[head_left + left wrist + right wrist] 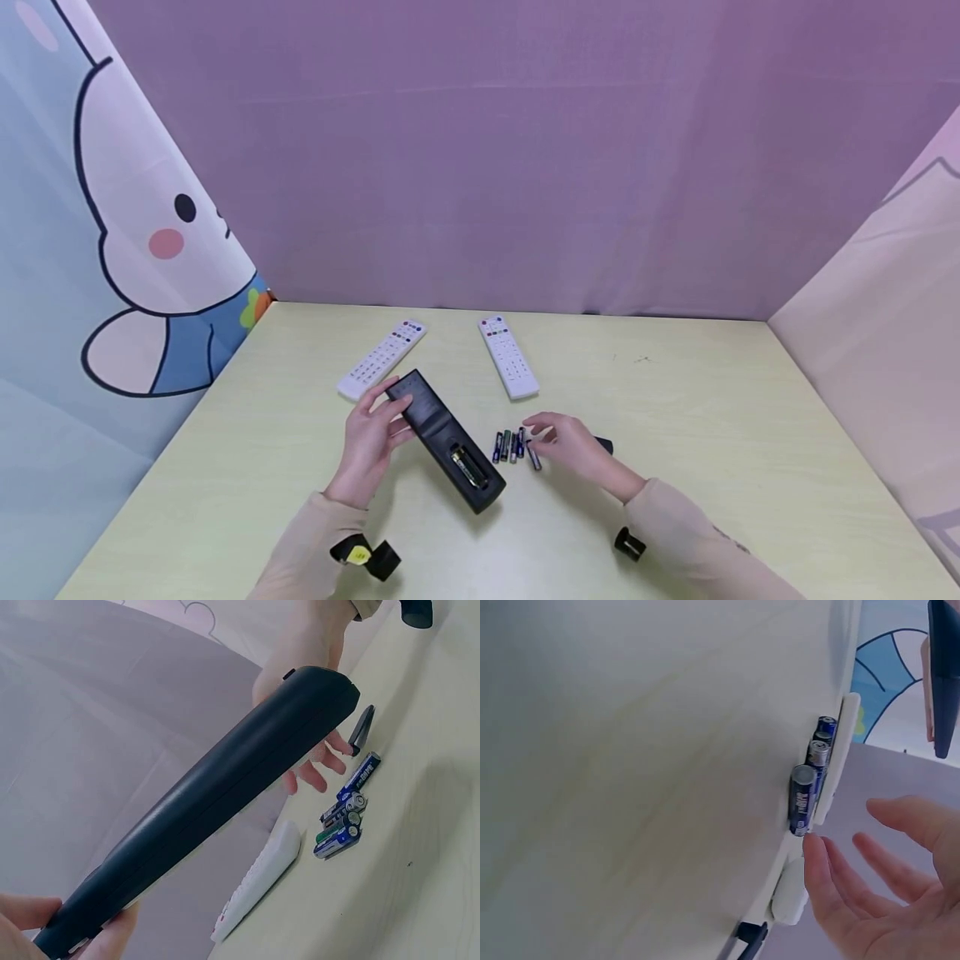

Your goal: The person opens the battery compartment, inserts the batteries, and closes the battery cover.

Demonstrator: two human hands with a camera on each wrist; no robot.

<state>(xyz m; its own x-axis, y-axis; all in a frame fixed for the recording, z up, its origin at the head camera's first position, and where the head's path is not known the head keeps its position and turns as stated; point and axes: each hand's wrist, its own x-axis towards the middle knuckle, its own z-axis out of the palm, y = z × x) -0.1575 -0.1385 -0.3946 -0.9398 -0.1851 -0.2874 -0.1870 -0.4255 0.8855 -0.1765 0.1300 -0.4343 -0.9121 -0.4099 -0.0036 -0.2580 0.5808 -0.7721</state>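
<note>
Above the table (240, 467), the left grip (371, 435) pinches a tilted black remote (437, 427), the right grip (572, 448) spread by batteries (513, 447).

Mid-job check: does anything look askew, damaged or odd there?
One loose battery lies angled against the neighbouring row of four batteries. Small dark marks toward the far edge of the pale table look stray; I can't tell whether they're stains or damage.

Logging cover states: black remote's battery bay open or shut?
Open: in the head view, at least one battery shows uncovered in the back of the black remote, which the left hand holds.
</note>
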